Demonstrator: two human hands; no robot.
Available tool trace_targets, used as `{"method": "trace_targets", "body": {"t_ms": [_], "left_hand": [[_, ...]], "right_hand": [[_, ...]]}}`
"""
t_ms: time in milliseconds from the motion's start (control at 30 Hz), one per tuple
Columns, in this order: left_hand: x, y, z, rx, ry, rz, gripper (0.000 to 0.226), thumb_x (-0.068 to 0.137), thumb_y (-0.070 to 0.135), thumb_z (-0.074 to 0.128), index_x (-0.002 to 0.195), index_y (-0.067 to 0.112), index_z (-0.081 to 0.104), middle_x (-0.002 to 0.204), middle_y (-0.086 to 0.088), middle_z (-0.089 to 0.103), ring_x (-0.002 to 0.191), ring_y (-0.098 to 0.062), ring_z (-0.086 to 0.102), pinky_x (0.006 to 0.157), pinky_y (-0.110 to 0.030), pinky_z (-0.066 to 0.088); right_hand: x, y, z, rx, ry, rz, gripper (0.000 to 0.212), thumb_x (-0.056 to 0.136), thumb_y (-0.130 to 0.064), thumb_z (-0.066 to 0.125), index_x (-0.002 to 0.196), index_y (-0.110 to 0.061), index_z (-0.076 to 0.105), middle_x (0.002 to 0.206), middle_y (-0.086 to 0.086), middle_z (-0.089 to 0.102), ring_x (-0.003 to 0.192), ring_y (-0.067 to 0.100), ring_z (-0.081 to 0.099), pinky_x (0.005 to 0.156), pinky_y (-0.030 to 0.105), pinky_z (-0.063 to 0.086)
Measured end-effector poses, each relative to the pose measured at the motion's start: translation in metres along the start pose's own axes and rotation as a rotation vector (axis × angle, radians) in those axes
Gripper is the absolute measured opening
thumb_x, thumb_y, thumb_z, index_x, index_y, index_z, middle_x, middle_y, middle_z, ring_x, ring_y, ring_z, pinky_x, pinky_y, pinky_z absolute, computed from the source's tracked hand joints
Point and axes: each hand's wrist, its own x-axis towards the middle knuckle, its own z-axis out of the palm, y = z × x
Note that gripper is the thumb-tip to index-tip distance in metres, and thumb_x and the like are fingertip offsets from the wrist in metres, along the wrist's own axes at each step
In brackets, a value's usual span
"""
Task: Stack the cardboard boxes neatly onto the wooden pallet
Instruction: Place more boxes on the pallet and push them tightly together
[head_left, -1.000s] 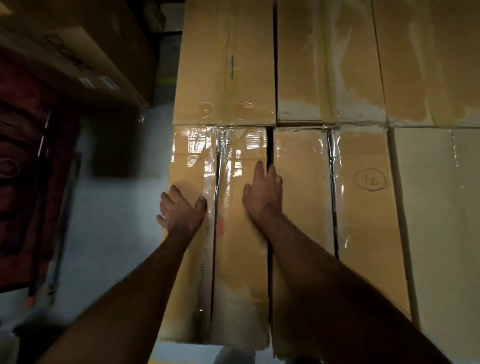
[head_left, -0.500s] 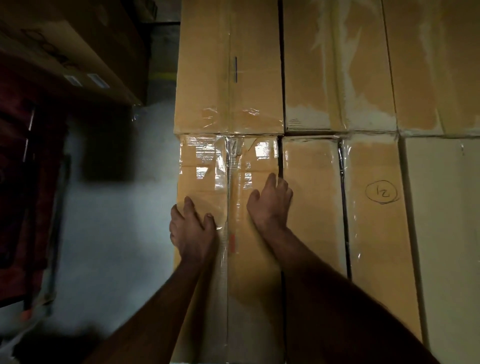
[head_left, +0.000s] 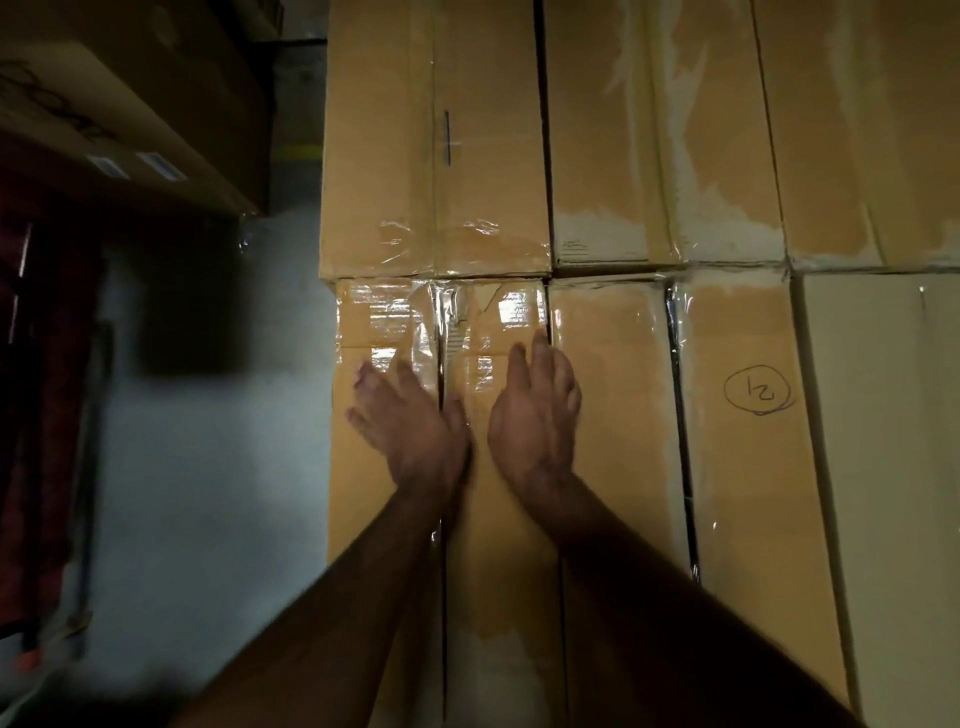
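Observation:
Long brown cardboard boxes lie side by side in two rows, filling the middle and right of the view. My left hand (head_left: 410, 421) presses flat on the leftmost near box (head_left: 379, 322), its thumb across the taped seam. My right hand (head_left: 535, 415) lies flat on the same box's right half, with fingers reaching over the gap onto the neighbouring box (head_left: 608, 374). Another near box carries a circled "12" (head_left: 758, 392). A far-row box (head_left: 436, 145) butts against the near row. The pallet is hidden under the stack.
Grey concrete floor (head_left: 208, 467) runs along the left of the stack. A large cardboard box (head_left: 130, 104) sits at the upper left beside dark red material (head_left: 41, 415) at the left edge. A pale box (head_left: 883, 467) lies at the far right.
Both hands have slid closer together on the box top, the left hand moving right toward the seam. The view has shifted slightly closer to the boxes.

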Motion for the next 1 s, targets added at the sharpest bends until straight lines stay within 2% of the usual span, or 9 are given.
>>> {"method": "trace_targets", "body": {"t_ms": [133, 267, 367, 433, 533, 567, 633, 767, 1000], "left_hand": [[0.052, 0.054, -0.002, 0.029, 0.013, 0.367, 0.073, 0.098, 0.049, 0.047, 0.156, 0.011, 0.024, 0.166, -0.022, 0.002, 0.153, -0.041, -0.003, 0.12, -0.056, -0.004], [0.104, 0.1, 0.0, 0.157, -0.058, 0.552, 0.085, 0.096, 0.061, 0.04, 0.16, 0.022, 0.0, 0.166, -0.018, -0.015, 0.152, -0.04, -0.015, 0.118, -0.059, -0.009], [0.115, 0.113, 0.014, 0.25, -0.142, 0.604, 0.08, 0.098, 0.064, 0.029, 0.16, 0.027, -0.005, 0.166, -0.015, -0.017, 0.152, -0.039, -0.015, 0.118, -0.061, -0.009], [0.113, 0.11, 0.022, 0.269, -0.144, 0.624, 0.074, 0.1, 0.063, 0.022, 0.159, 0.028, -0.006, 0.166, -0.012, -0.017, 0.152, -0.037, -0.016, 0.119, -0.06, -0.01], [0.115, 0.107, 0.025, 0.256, -0.144, 0.627, 0.072, 0.101, 0.062, 0.02, 0.159, 0.028, -0.006, 0.166, -0.011, -0.018, 0.152, -0.036, -0.017, 0.119, -0.06, -0.011], [0.116, 0.107, 0.025, 0.251, -0.143, 0.627, 0.073, 0.101, 0.062, 0.021, 0.159, 0.028, -0.005, 0.166, -0.011, -0.017, 0.152, -0.036, -0.017, 0.118, -0.06, -0.011], [0.116, 0.107, 0.026, 0.24, -0.136, 0.627, 0.073, 0.101, 0.062, 0.022, 0.16, 0.028, -0.003, 0.167, -0.01, -0.016, 0.152, -0.035, -0.017, 0.118, -0.06, -0.012], [0.114, 0.106, 0.028, 0.234, -0.115, 0.627, 0.072, 0.101, 0.062, 0.023, 0.16, 0.028, 0.0, 0.168, -0.01, -0.012, 0.153, -0.035, -0.013, 0.118, -0.059, -0.01], [0.114, 0.109, 0.022, 0.23, -0.145, 0.614, 0.073, 0.101, 0.061, 0.023, 0.16, 0.028, -0.003, 0.167, -0.01, -0.016, 0.153, -0.035, -0.016, 0.117, -0.059, -0.013]], "right_hand": [[0.068, 0.051, -0.016, -0.06, -0.002, -0.025, 0.066, 0.095, -0.029, 0.051, 0.154, -0.017, 0.026, 0.165, 0.013, 0.009, 0.151, 0.034, 0.008, 0.12, 0.05, 0.011], [0.13, 0.089, -0.04, -0.16, -0.088, -0.148, 0.076, 0.096, -0.052, 0.038, 0.159, -0.021, 0.009, 0.166, 0.014, -0.003, 0.152, 0.034, -0.005, 0.12, 0.056, 0.0], [0.162, 0.094, -0.044, -0.19, -0.159, -0.22, 0.079, 0.093, -0.056, 0.032, 0.158, -0.017, 0.012, 0.165, 0.015, 0.006, 0.152, 0.035, 0.004, 0.12, 0.057, 0.005], [0.174, 0.088, -0.04, -0.157, -0.126, -0.235, 0.067, 0.097, -0.046, 0.037, 0.154, -0.012, 0.025, 0.161, 0.017, 0.022, 0.148, 0.036, 0.02, 0.119, 0.053, 0.015], [0.186, 0.078, -0.036, -0.093, 0.009, -0.242, 0.039, 0.096, -0.022, 0.049, 0.133, -0.012, 0.049, 0.134, 0.017, 0.048, 0.121, 0.036, 0.046, 0.098, 0.042, 0.04], [0.19, 0.077, -0.036, -0.106, 0.028, -0.247, 0.038, 0.093, -0.014, 0.051, 0.131, -0.014, 0.051, 0.131, 0.015, 0.05, 0.116, 0.034, 0.047, 0.092, 0.041, 0.042], [0.198, 0.073, -0.04, -0.14, -0.007, -0.277, 0.05, 0.089, -0.01, 0.053, 0.138, -0.019, 0.048, 0.138, 0.016, 0.046, 0.12, 0.035, 0.044, 0.095, 0.042, 0.042], [0.211, 0.069, -0.047, -0.184, -0.134, -0.296, 0.055, 0.091, -0.02, 0.052, 0.146, -0.019, 0.042, 0.15, 0.018, 0.037, 0.131, 0.038, 0.038, 0.103, 0.047, 0.04], [0.18, 0.089, -0.047, -0.145, -0.197, -0.33, 0.063, 0.089, -0.019, 0.052, 0.15, -0.021, 0.037, 0.156, 0.011, 0.034, 0.138, 0.035, 0.034, 0.112, 0.045, 0.035]]}}
